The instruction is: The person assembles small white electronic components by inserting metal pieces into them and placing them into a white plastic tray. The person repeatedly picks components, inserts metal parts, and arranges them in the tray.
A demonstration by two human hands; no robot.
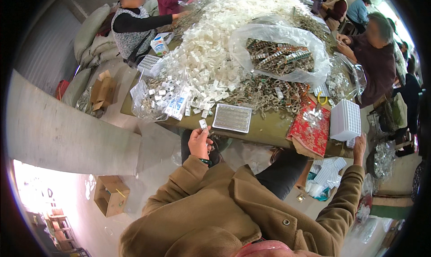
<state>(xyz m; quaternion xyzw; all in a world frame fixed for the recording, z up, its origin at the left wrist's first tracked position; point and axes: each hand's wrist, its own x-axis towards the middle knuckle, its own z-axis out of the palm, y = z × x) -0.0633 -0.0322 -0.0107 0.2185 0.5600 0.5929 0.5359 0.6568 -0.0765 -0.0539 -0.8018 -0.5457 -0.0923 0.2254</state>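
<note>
My left hand (199, 144) is closed in front of the table edge, pinching a small white plastic piece (203, 124) between thumb and fingers. Just right of it on the table lies a shallow white-rimmed tray (232, 118) with rows of small compartments. At the right, my right hand (359, 145) reaches up beside a tall stack of white gridded trays (345, 121). Its fingers are too small and partly hidden to make out a grip. A red patterned cloth (309, 130) lies left of that stack, with clear bits scattered on it.
A large heap of small white pieces (206, 50) covers the table's middle. Beyond the tray sits an open plastic bag (240, 43) of dark strips. Yellow-handled scissors (322, 98) lie by the cloth. Several people sit around the table. Cardboard boxes (111, 195) stand on the floor.
</note>
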